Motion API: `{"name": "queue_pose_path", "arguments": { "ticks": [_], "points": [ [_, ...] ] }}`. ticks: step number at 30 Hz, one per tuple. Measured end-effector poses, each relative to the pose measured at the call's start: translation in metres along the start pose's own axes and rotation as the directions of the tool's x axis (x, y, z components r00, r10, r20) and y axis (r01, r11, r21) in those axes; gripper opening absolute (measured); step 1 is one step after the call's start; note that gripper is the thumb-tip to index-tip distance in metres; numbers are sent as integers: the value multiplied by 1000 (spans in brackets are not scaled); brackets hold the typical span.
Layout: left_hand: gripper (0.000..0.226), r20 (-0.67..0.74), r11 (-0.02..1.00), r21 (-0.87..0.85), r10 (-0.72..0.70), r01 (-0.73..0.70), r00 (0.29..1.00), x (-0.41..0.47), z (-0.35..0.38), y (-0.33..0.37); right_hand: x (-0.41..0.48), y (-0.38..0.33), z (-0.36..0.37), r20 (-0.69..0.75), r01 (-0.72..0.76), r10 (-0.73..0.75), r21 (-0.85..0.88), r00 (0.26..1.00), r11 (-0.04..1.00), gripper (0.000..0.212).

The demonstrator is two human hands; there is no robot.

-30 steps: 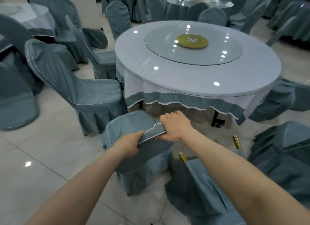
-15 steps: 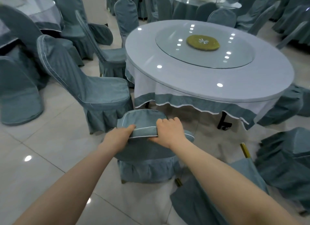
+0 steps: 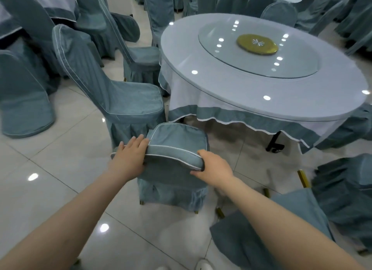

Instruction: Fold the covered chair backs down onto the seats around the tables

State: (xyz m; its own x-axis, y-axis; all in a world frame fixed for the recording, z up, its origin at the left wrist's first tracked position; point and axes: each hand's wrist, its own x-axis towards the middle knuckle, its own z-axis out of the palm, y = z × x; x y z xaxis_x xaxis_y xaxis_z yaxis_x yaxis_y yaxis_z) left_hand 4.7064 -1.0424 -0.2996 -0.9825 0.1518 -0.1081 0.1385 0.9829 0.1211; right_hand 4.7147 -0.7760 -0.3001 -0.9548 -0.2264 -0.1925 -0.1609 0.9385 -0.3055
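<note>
A teal-covered chair [image 3: 177, 137] with white piping stands in front of me at the round table [image 3: 251, 100]. Its back is folded down flat over the seat. My left hand [image 3: 130, 157] lies on the left end of the folded back, fingers spread over the fabric. My right hand [image 3: 215, 167] grips the right end of the folded edge, thumb underneath. Another covered chair [image 3: 112, 88] stands upright just to the left, its back raised.
A tipped chair [image 3: 271, 229] with gold legs lies low on the right, and a heap of covered chairs [image 3: 346, 189] sits beyond it. More upright chairs [image 3: 136, 54] and other tables ring the room. Glossy tiled floor [image 3: 50, 189] stretches to my left.
Both hands have spread apart along the folded chair back, left hand going flat at the left end, right hand sliding to the right end. The view has shifted left and closer.
</note>
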Motion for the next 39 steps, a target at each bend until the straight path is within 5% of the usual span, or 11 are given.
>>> {"name": "queue_pose_path", "arguments": {
  "ticks": [3, 8, 20, 24, 27, 31, 39],
  "points": [
    [98, -20, 998, -31, 56, -56, 998, -16, 6, 27, -1, 10, 3, -26, -65, 63, -57, 998, 996, 24],
    [117, -36, 996, -70, 51, -53, 998, -36, 10, 36, -13, -7, 12, -63, 7, -21, -218, 998, 976, 29],
    [111, -8, 989, 70, 131, -130, 991, -42, 5, -5, -27, -46, 28, -107, 2, -26, -220, 994, 976, 32],
    [90, -7, 989, 9, 148, -148, 989, -49, 0, -8, -32, -41, 34, -79, 12, -11, 19, 997, 1000, 41],
    [87, -39, 982, 15, 191, -191, 981, -55, -4, 5, -40, -25, 34, 12, 62, -65, 188, 998, 980, 69],
    [98, -71, 948, 89, 313, -306, 947, -62, -9, 42, -54, 1, 30, 3, 76, -77, 134, 997, 988, 88],
    [88, -81, 904, 117, 422, -411, 903, -52, -5, 153, -118, 106, -1, -50, 21, -22, -25, 998, 999, 88]
  ]
}}
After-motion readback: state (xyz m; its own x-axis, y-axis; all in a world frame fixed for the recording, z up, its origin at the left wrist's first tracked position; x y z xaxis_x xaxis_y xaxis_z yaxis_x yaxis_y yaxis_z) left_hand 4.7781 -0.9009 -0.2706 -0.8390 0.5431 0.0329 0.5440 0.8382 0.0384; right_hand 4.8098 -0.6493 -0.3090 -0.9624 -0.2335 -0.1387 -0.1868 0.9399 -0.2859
